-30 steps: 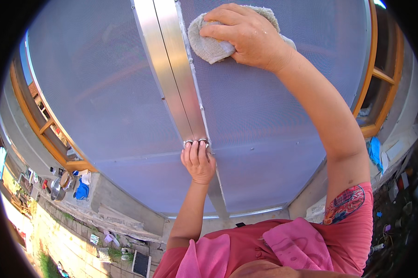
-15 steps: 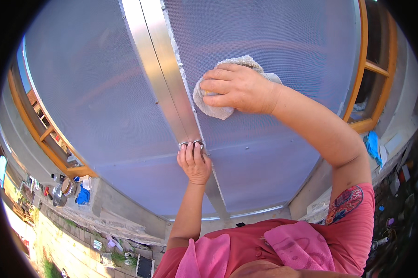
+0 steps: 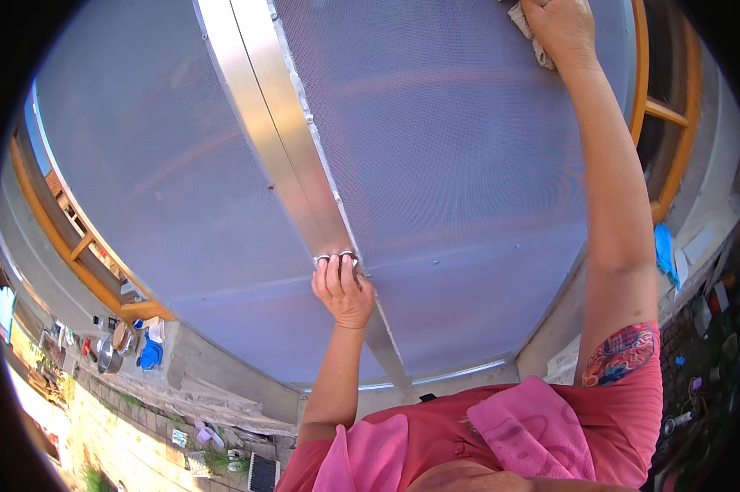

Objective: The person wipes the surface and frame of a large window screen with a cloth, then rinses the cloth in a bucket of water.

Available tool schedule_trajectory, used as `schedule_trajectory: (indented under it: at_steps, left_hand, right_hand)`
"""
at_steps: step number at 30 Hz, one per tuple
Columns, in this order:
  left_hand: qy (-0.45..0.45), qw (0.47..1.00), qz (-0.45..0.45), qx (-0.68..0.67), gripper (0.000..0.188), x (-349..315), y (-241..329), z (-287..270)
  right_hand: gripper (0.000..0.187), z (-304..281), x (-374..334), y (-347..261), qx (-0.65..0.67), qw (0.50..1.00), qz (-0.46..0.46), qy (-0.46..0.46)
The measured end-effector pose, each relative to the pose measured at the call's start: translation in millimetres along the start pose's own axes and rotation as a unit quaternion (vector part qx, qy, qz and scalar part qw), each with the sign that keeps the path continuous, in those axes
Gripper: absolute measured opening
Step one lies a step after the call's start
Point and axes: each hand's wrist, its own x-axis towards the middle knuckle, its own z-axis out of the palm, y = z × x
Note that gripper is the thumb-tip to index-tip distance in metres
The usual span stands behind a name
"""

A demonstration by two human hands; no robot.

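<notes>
A pair of screen doors [image 3: 460,156] with bluish mesh fills the middle of the view, parted by a metal centre frame [image 3: 281,123]. My left hand [image 3: 343,293] is closed on the small ring-like metal door handles [image 3: 337,256] on that frame. At the top right, my right hand [image 3: 562,29] is closed on a pale grey-white cloth [image 3: 530,37], pressed against the right-hand mesh. Part of the cloth is hidden under the hand or cut off by the upper edge.
Wooden-framed windows flank the doors, on the left [image 3: 75,254] and right [image 3: 673,123]. A metal pot [image 3: 107,357] and a blue cloth [image 3: 150,353] lie on the left ledge. A blue item [image 3: 665,252] is on the right ledge. Scattered things cover the ground below.
My right hand has moved up and to the right across the mesh with the cloth, straightening the arm. My left hand stays at the handles.
</notes>
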Motion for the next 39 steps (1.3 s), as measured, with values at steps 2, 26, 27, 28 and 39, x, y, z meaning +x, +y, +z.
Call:
schedule_trajectory:
  at_steps: [2, 26, 27, 28, 39]
  left_hand:
    - [-0.004, 1.000, 0.011, -0.001, 0.056, 3, -1, -3]
    - [0.005, 1.000, 0.025, 0.017, 0.042, 3, 2, 1]
    - [0.003, 0.999, 0.030, 0.021, 0.043, 6, 0, -2]
    - [0.000, 0.999, 0.033, 0.021, 0.043, 6, -1, -3]
    - [-0.011, 0.999, 0.037, 0.011, 0.045, 9, 1, -4]
  right_hand:
    - [0.044, -5, -18, -26, 0.061, 0.997, -0.021, -0.035]
    - [0.062, -45, -125, 23, -0.064, 0.995, 0.059, -0.040]
    - [0.065, -45, -135, 5, -0.004, 0.999, 0.008, -0.052]
    - [0.069, -46, -148, -19, 0.047, 0.995, -0.004, -0.084]
    - [0.055, -87, -169, 64, -0.056, 0.994, 0.055, -0.075]
